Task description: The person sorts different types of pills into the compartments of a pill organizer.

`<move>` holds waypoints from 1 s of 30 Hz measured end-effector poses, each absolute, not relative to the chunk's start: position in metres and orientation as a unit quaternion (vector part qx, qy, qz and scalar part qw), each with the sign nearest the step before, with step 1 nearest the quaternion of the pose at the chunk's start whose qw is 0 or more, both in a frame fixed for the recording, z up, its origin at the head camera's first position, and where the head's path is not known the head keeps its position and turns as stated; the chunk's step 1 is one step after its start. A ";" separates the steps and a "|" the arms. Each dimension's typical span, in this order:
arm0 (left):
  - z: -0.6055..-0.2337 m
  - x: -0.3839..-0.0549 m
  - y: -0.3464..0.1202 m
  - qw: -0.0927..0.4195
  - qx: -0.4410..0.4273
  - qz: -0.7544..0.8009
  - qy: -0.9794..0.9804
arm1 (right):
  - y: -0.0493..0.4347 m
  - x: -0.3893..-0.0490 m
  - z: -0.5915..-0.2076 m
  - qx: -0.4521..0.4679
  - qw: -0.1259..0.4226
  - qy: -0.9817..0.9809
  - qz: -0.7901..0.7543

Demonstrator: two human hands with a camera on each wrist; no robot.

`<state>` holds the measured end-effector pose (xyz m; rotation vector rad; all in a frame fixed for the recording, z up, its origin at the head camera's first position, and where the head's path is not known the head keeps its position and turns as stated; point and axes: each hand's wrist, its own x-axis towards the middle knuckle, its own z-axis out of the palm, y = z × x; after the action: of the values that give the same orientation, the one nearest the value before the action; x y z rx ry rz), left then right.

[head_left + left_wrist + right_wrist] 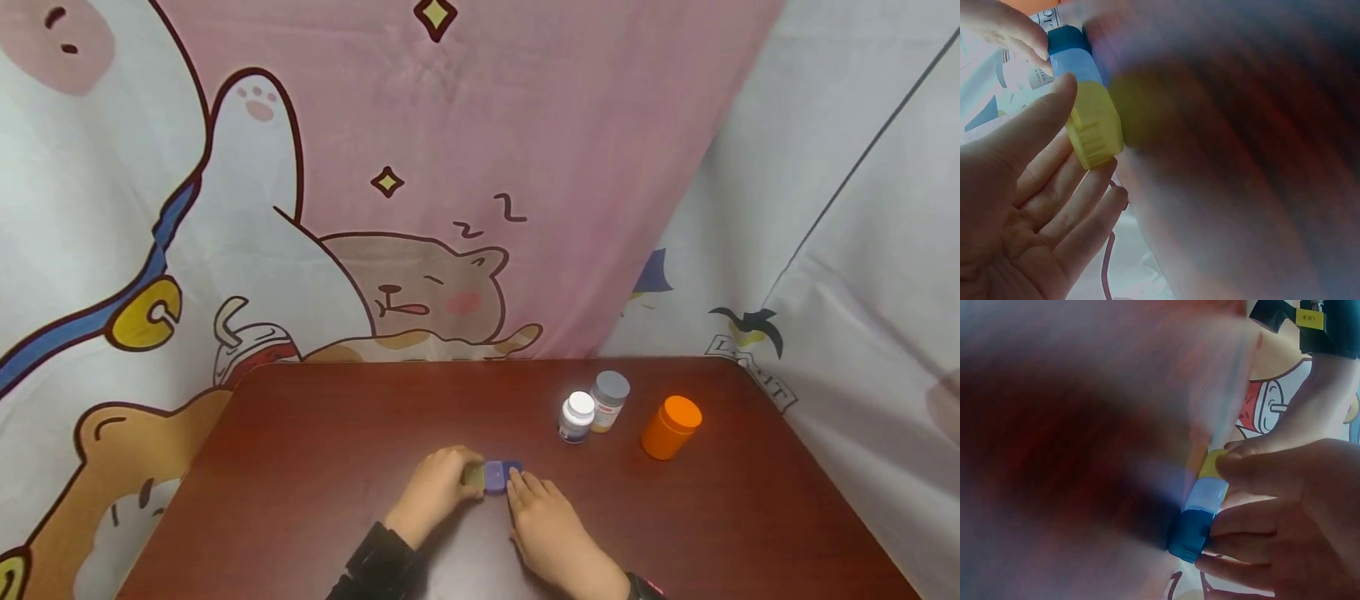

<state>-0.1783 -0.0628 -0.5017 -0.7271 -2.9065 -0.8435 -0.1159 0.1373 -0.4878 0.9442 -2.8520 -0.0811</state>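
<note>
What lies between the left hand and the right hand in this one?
A small case with yellowish, purple and dark-blue sections, as the head view shows. The left hand grips its yellowish end; the right hand touches the dark-blue one.

Two Zs (511, 208) stand on the pink part of the hanging cloth (570, 117), around the centre of the head view. At that view's right, a printed banner (769, 383) starts with L and seems to end in IT. Upper right in the right wrist view, a yellow tag (1309, 319) bears marks too small to read.
</note>
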 end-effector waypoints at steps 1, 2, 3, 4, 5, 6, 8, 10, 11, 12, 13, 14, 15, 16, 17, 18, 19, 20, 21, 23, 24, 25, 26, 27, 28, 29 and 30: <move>-0.501 -0.178 -0.063 0.016 -0.233 -0.270 -0.934 | 0.135 -0.116 -0.489 0.314 0.082 -0.945 -0.031; -0.501 -0.177 -0.064 0.018 -0.233 -0.268 -0.935 | 0.134 -0.117 -0.491 0.315 0.100 -0.943 -0.032; -0.500 -0.177 -0.064 0.020 -0.233 -0.265 -0.936 | 0.132 -0.118 -0.492 0.315 0.122 -0.941 -0.035; -0.499 -0.176 -0.064 0.021 -0.232 -0.263 -0.936 | 0.130 -0.120 -0.493 0.314 0.145 -0.937 -0.040; -0.499 -0.176 -0.064 0.023 -0.232 -0.260 -0.937 | 0.127 -0.122 -0.495 0.312 0.167 -0.934 -0.047; -0.498 -0.176 -0.063 0.023 -0.232 -0.257 -0.938 | 0.125 -0.124 -0.496 0.310 0.187 -0.931 -0.053; -0.497 -0.174 -0.063 0.021 -0.232 -0.251 -0.940 | 0.121 -0.128 -0.497 0.305 0.215 -0.925 -0.072; -0.497 -0.173 -0.062 0.018 -0.231 -0.250 -0.940 | 0.116 -0.134 -0.498 0.300 0.225 -0.922 -0.096; -0.496 -0.172 -0.062 0.017 -0.231 -0.250 -0.940 | 0.114 -0.137 -0.499 0.298 0.227 -0.921 -0.106; -0.496 -0.172 -0.062 0.018 -0.230 -0.250 -0.940 | 0.112 -0.141 -0.500 0.298 0.230 -0.920 -0.113; -0.496 -0.171 -0.062 0.020 -0.230 -0.250 -0.941 | 0.110 -0.144 -0.500 0.299 0.233 -0.918 -0.119; -0.497 -0.171 -0.061 0.022 -0.229 -0.249 -0.941 | 0.108 -0.147 -0.501 0.301 0.238 -0.915 -0.123; -0.497 -0.170 -0.061 0.025 -0.228 -0.248 -0.941 | 0.107 -0.151 -0.501 0.303 0.241 -0.913 -0.125; -0.497 -0.170 -0.061 0.027 -0.227 -0.247 -0.942 | 0.105 -0.153 -0.501 0.306 0.246 -0.911 -0.126; -0.498 -0.169 -0.061 0.030 -0.226 -0.246 -0.942 | 0.104 -0.155 -0.501 0.309 0.251 -0.909 -0.124; -0.499 -0.169 -0.060 0.033 -0.226 -0.246 -0.942 | 0.103 -0.157 -0.500 0.313 0.253 -0.907 -0.122; -0.499 -0.169 -0.060 0.034 -0.225 -0.247 -0.942 | 0.102 -0.158 -0.499 0.317 0.254 -0.905 -0.124; -0.500 -0.169 -0.060 0.036 -0.224 -0.248 -0.942 | 0.101 -0.159 -0.498 0.321 0.254 -0.903 -0.128; -0.500 -0.169 -0.060 0.037 -0.223 -0.249 -0.942 | 0.100 -0.159 -0.497 0.324 0.253 -0.901 -0.136; -0.500 -0.169 -0.060 0.040 -0.221 -0.252 -0.941 | 0.097 -0.159 -0.495 0.330 0.253 -0.896 -0.158; -0.500 -0.169 -0.060 0.043 -0.221 -0.252 -0.941 | 0.096 -0.159 -0.494 0.330 0.254 -0.892 -0.174; -0.500 -0.169 -0.060 0.046 -0.221 -0.252 -0.941 | 0.094 -0.158 -0.494 0.330 0.256 -0.888 -0.191; -0.499 -0.169 -0.059 0.050 -0.221 -0.251 -0.941 | 0.093 -0.157 -0.495 0.329 0.258 -0.884 -0.208; -0.499 -0.169 -0.059 0.053 -0.221 -0.249 -0.941 | 0.092 -0.156 -0.495 0.327 0.259 -0.881 -0.223; -0.499 -0.168 -0.059 0.058 -0.222 -0.248 -0.941 | 0.090 -0.154 -0.496 0.325 0.259 -0.879 -0.234; -0.499 -0.168 -0.058 0.062 -0.221 -0.246 -0.942 | 0.089 -0.153 -0.496 0.322 0.259 -0.877 -0.246; -0.498 -0.168 -0.058 0.065 -0.221 -0.244 -0.942 | 0.088 -0.152 -0.497 0.319 0.257 -0.875 -0.257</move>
<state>-0.1677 -0.0583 -0.4984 -0.6674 -2.8439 -0.7350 -0.1517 0.0881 -0.4970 0.8659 -2.3747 -0.6969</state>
